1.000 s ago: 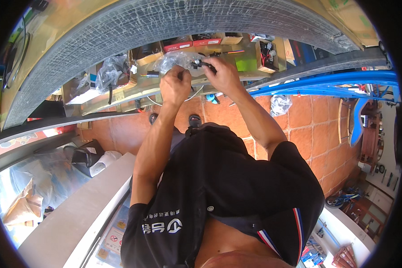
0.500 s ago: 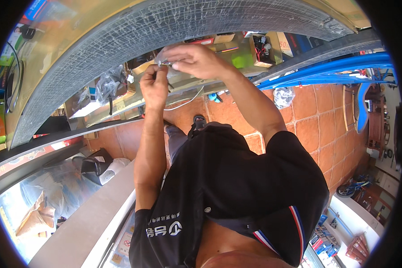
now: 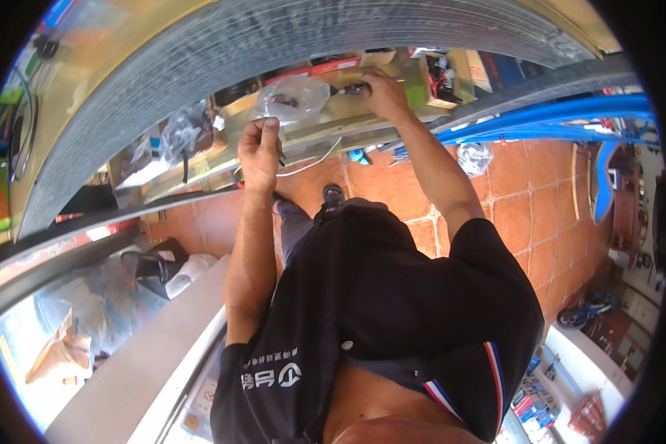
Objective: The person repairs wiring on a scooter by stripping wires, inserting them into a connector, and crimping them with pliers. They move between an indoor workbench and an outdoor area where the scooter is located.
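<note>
My left hand (image 3: 259, 154) is closed in a pinch, thumb on top, in front of the shelf. A short, thin dark piece (image 3: 281, 157) sticks out below its fingers; what sits at the fingertips is too small to make out. Farther right, over the shelf, my right hand (image 3: 385, 96) is closed round the end of a slim dark hand tool (image 3: 354, 88) whose narrow tip points left. Between the hands lies a clear plastic bag (image 3: 314, 96), with small dark and coloured parts (image 3: 285, 100) showing in it.
An open box of red and black parts (image 3: 442, 80) stands right of my right hand. A grey ridged edge (image 3: 274, 44) arches above the shelf. Crumpled clear plastic (image 3: 181, 137) lies at left. Long blue strips (image 3: 525, 118) run off right; a white cord (image 3: 311, 164) hangs below.
My right hand has left my left hand, moved right and closed on the dark tool. The clear bag now lies in view on the shelf. My left hand has barely moved.
</note>
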Available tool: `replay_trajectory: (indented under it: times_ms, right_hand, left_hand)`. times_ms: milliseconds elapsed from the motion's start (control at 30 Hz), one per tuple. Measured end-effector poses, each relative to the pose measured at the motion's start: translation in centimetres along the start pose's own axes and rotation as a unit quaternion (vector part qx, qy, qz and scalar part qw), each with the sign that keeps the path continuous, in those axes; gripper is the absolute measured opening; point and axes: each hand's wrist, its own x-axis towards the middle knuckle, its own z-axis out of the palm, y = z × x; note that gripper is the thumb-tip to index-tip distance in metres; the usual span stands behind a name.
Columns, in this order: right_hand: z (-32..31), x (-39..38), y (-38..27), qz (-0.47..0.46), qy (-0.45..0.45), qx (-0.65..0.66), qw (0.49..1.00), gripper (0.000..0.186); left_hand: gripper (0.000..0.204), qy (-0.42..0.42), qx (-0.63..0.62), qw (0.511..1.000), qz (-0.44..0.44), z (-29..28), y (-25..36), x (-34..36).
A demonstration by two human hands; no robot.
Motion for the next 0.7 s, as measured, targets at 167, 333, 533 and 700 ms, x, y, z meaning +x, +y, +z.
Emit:
replay_trajectory:
  times_ms: [167, 333, 533, 700]
  right_hand:
    - [-0.4, -1.7, -0.4, 0.034, 0.049, 0.092, 0.994, 0.021]
    - [-2.1, -4.6, -2.3, 0.060, 0.049, 0.201, 0.977, 0.019]
    - [-10.1, -5.5, -6.7, -0.003, 0.143, 0.208, 0.968, 0.016]
    - [-14.5, -3.3, -11.0, -0.196, 0.133, 0.068, 0.969, 0.015]
  left_hand:
    - [0.029, 0.136, -0.097, 0.969, -0.182, -6.9, -8.6, -3.4]
    - [0.027, 0.093, -0.404, 0.852, -0.321, -7.8, -17.1, -1.8]
    - [0.023, 0.148, -0.221, 0.902, -0.341, -9.6, -21.3, -4.2]
    - [0.026, 0.176, -0.137, 0.885, -0.408, -12.7, -23.7, -8.3]
